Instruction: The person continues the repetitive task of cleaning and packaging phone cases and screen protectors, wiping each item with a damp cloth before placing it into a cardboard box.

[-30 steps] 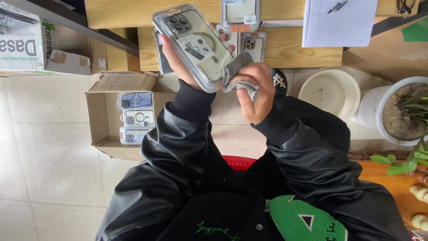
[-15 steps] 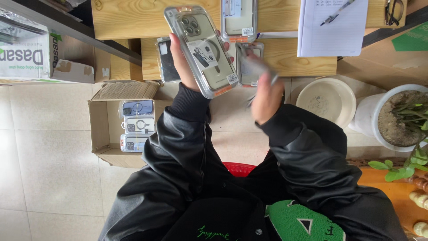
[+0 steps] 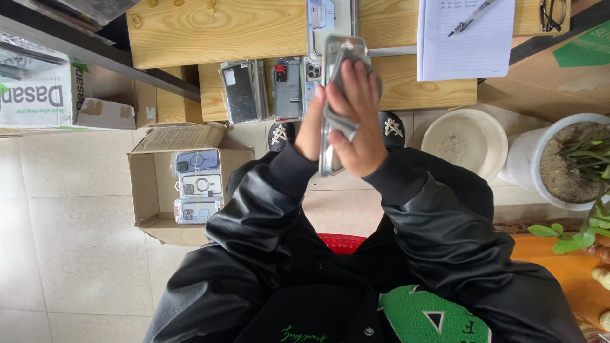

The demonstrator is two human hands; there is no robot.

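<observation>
I hold a clear phone case (image 3: 339, 48) upright in front of me, nearly edge-on to the camera. My left hand (image 3: 311, 129) grips its left side from behind. My right hand (image 3: 357, 121) lies across the case's face, shut on a crumpled grey cloth (image 3: 340, 122) pressed against the case. Both black jacket sleeves meet below the hands. The lower part of the case is hidden by my fingers.
An open cardboard box (image 3: 151, 190) on the tiled floor at left holds packaged phone cases (image 3: 198, 186). More packaged cases (image 3: 254, 89) lie on a wooden bench (image 3: 210, 32). A notepad with pen (image 3: 464, 38), glasses (image 3: 551, 13), a white bowl (image 3: 464, 143) and a potted plant (image 3: 565, 159) are at right.
My right hand with the cloth has moved from beside the case onto its face. The case has turned from showing its flat back to nearly edge-on and shifted right.
</observation>
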